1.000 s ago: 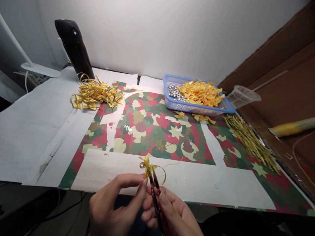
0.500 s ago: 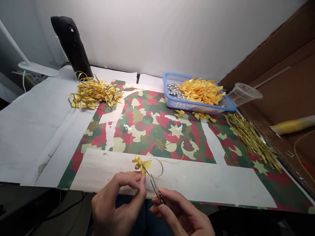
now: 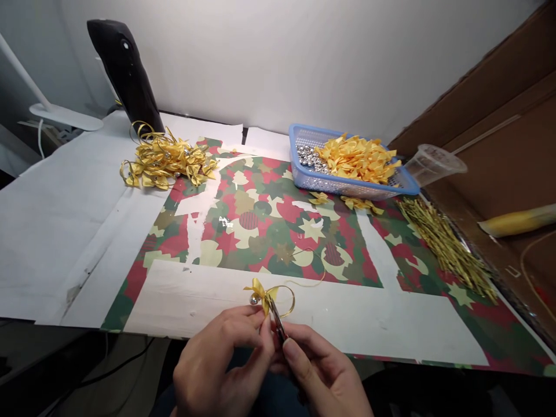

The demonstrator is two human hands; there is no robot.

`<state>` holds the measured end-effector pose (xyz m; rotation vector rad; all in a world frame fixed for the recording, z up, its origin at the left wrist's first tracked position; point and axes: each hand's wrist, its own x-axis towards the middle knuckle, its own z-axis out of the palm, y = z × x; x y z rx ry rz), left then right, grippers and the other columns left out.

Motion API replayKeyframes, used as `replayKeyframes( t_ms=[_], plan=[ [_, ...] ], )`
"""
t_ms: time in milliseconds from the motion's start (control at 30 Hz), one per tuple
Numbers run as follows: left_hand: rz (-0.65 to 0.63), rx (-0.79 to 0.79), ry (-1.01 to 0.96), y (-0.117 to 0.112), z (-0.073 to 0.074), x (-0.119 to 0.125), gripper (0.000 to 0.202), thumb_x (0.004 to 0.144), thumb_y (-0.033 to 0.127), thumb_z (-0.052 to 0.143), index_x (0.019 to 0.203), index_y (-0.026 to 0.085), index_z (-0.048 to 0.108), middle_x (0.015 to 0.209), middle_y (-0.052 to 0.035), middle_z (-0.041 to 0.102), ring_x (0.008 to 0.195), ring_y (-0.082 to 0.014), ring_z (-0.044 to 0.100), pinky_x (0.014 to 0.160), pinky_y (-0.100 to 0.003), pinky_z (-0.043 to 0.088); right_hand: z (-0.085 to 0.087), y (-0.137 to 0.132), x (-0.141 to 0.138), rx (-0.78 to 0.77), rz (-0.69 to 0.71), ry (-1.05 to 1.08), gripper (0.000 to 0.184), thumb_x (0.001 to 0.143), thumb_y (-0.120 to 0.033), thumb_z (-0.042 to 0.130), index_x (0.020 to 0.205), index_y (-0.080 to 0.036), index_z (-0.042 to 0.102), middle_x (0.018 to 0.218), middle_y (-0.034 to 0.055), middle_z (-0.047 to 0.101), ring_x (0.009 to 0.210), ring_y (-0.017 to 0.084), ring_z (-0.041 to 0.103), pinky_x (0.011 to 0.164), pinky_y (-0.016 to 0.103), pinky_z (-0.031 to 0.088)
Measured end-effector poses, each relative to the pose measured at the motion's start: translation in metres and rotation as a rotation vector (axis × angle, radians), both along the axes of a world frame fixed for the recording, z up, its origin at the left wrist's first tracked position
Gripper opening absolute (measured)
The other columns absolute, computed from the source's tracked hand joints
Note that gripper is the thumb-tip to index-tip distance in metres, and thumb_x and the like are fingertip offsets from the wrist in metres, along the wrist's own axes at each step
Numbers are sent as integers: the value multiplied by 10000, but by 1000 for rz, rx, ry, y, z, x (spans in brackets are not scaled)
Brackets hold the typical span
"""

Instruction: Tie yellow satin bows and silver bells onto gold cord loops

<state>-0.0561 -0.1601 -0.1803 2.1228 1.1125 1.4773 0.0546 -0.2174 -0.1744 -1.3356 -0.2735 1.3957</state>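
A small gold ribbon bow (image 3: 259, 294) with a silver bell (image 3: 253, 299) and a thin gold cord loop (image 3: 287, 295) sits just above my hands, over the white paper strip (image 3: 208, 307). My left hand (image 3: 221, 362) pinches the bow between thumb and fingers. My right hand (image 3: 321, 370) holds small dark pointed scissors (image 3: 277, 319), whose tips reach the knot of the bow. The fingers hide the lower part of the bow and the scissor handles.
A heap of gold bows (image 3: 167, 161) lies at the back left of the patterned red-green paper (image 3: 260, 231). A blue basket (image 3: 304, 139) holds yellow ribbon and silver bells. Gold twist wires (image 3: 447, 249) and a clear plastic cup (image 3: 434, 165) are at the right.
My right hand has come back in, bringing the scissor tips up to the bow. My two hands are now close together, and the bow has shifted slightly right.
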Motion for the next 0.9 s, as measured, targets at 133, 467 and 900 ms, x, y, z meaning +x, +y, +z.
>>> replayKeyframes(
  t_ms=[133,467,900],
  plan=[
    [-15,-9,-2,-1,0,1,222,720,19,661,698,205,542,661,55,706,661,-119,722,697,-161,595,-2,1,1,-18,1,50,315,622,-425,817,808,-175,768,766,72,736,673,182,669,654,281,554],
    [-19,-19,1,0,2,3,216,728,27,645,688,213,543,651,59,711,624,-128,721,660,-172,604,-1,3,2,-21,0,113,334,596,-433,830,799,-175,770,730,63,727,672,172,664,648,253,541],
    [-11,-17,-4,1,2,4,211,727,22,644,684,204,547,650,47,716,621,-120,720,686,-155,597,-1,3,1,-23,-3,84,338,587,-445,830,784,-175,771,710,56,717,641,160,642,635,253,534]
  ],
)
